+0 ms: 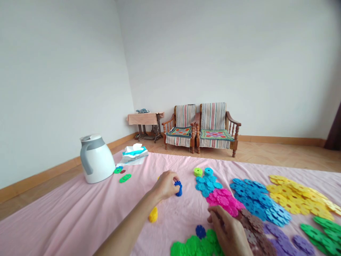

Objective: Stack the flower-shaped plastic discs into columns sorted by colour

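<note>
My left hand (165, 184) is closed around one side of a small stack of dark blue plastic snowflake discs (179, 189), which stands on the pink cloth. Close to my left forearm lies a yellow stack of discs (153, 215), partly covered by the arm. My right hand (230, 229) is over the cloth at the lower middle, its fingers curled in; anything inside them is hidden. A single dark blue disc (200, 232) lies left of it, beside a pile of green discs (194, 246). Pink discs (225, 201) and brown discs (252, 224) are beside this hand.
Right of centre are light blue discs (206, 184), a lime stack (198, 172), blue discs (255, 199), yellow discs (298, 195) and purple discs (282, 240). At left stand a white jug (102, 161) and a tissue pack (135, 153). Two wooden chairs (217, 133) are beyond the cloth.
</note>
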